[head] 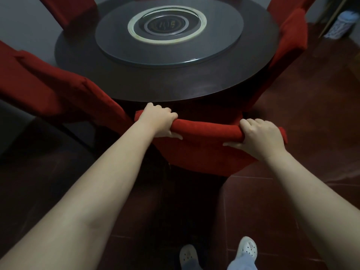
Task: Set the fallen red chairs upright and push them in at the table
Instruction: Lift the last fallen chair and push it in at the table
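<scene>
Head view: left hand (158, 121), right hand (261, 136) gripping red chair (204, 153) top edge, near table (155, 88) rim.

The one view sits at the person's head and faces forward and steeply down, so both forearms run up from the bottom corners to the left hand (158, 121) and the right hand (261, 136) at mid-frame, with the shoes (247, 246) at the bottom edge. The near red chair (204, 154) they grip lies close below. The round tabletop (175, 82) just beyond fills the upper half, and the wide lens takes in floor (311, 114) on both sides.
</scene>
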{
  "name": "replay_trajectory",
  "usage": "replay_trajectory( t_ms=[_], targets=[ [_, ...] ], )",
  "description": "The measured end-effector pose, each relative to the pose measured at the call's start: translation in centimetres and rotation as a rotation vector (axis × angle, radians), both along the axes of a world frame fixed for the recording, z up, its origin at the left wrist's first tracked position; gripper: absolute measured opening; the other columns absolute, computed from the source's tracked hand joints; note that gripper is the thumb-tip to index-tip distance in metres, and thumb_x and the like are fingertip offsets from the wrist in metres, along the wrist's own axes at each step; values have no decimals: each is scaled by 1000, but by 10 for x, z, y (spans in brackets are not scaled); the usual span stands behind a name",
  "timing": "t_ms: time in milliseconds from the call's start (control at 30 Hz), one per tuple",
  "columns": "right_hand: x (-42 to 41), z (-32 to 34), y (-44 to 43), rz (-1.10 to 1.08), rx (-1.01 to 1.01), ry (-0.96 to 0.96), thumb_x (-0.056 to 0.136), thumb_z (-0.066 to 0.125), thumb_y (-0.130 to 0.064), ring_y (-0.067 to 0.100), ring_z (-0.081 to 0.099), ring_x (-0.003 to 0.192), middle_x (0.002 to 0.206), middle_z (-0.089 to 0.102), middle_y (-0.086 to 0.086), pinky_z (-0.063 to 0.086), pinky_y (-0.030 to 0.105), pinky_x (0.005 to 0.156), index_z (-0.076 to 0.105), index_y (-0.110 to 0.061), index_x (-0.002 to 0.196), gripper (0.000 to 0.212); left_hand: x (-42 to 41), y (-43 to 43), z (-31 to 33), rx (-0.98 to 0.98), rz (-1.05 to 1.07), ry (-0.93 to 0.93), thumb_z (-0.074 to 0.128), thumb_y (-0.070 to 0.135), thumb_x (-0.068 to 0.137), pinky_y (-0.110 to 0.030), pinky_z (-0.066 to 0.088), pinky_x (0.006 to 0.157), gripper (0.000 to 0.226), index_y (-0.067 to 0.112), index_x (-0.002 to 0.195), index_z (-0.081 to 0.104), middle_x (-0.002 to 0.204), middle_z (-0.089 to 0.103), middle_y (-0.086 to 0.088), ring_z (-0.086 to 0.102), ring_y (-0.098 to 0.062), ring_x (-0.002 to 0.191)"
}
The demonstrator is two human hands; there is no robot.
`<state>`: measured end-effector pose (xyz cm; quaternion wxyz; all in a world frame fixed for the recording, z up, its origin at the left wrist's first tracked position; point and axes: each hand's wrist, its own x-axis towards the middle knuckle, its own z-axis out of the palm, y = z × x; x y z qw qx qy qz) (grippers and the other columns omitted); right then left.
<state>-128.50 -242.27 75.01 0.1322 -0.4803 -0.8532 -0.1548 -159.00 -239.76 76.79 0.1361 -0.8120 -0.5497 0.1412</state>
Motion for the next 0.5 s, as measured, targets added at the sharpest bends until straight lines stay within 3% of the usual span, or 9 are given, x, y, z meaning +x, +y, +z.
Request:
replay_trajectory(
  t_ms=[200, 367, 500],
  targets=[
    [7, -2, 4, 120, 83, -36, 72, 69, -67, 29, 55, 53, 60, 55, 9, 37, 34, 49, 49, -9, 68, 62, 10, -3, 13, -67, 29, 59, 44, 90, 64, -32, 38, 65, 81, 23, 107, 57, 107, 64, 1, 65, -26, 95],
    [31, -10, 23, 190, 220, -67, 83, 55, -69, 27, 53, 52, 60, 53, 7, 39, 33, 47, 50, -10, 67, 61, 21, 0, 6, 2, -31, 12, 39, 91, 66, -29, 35, 60, 77, 23, 97, 56, 101, 64, 5, 66, -23, 88],
    [75, -8, 52, 264, 242, -83, 84, 48, -68, 29, 56, 54, 62, 54, 9, 43, 35, 49, 53, -9, 69, 62, 56, 6, 4, 35, -86, -55, 37, 91, 66, -28, 32, 56, 68, 25, 80, 42, 94, 66, 5, 67, -24, 83]
  ],
)
